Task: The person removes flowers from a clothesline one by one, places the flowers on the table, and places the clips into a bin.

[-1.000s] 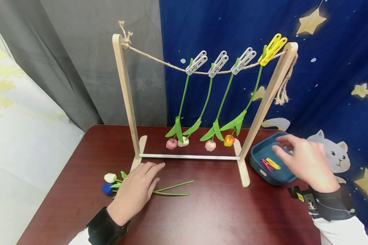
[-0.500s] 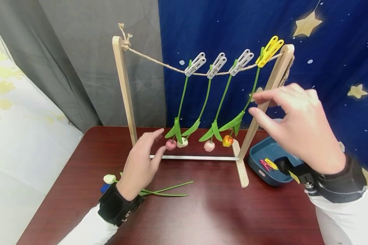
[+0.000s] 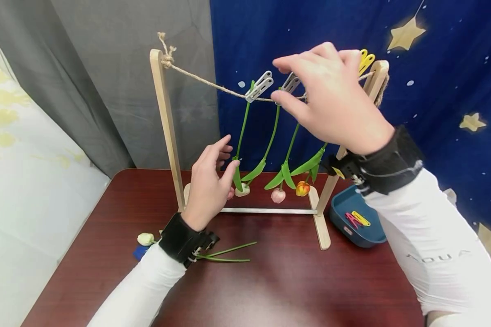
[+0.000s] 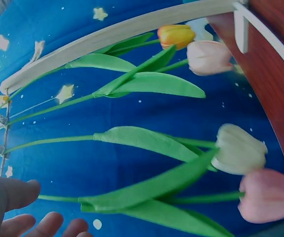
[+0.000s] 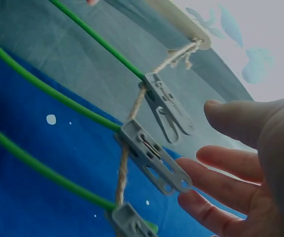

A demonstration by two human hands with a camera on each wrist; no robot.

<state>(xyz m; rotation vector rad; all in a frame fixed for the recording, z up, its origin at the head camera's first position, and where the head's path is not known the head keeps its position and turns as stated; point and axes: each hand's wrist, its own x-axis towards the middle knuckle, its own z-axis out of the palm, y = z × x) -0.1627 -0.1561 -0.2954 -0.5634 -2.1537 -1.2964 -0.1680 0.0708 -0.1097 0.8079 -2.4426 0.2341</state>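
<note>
My right hand [image 3: 331,91] is raised at the rope, thumb and fingers spread near the grey clothespins, holding nothing. In the right wrist view its fingers lie beside the middle grey clothespin [image 5: 151,155]; whether they touch it I cannot tell. The leftmost grey clothespin [image 3: 260,86] clips a pink tulip [image 4: 266,196] upside down by its stem. My left hand [image 3: 210,181] is beside that tulip's leaves, fingers apart and gripping nothing. A white tulip [image 4: 240,149], a pale pink tulip [image 3: 278,195] and an orange tulip [image 3: 303,188] hang alongside. My right hand partly hides the yellow clothespin [image 3: 366,61].
A wooden frame [image 3: 166,127] carries the rope [image 3: 206,81]. At right, a blue bin [image 3: 362,236] contains pink and yellow clothespins [image 3: 360,219]. A white tulip [image 3: 145,239] and a blue flower [image 3: 140,252] lie on the table [image 3: 278,281], partly behind my left arm.
My right hand has risen from over the blue bin and moved left to the grey clothespins. My left hand has lifted off the lying flowers, up and right to the hanging pink tulip.
</note>
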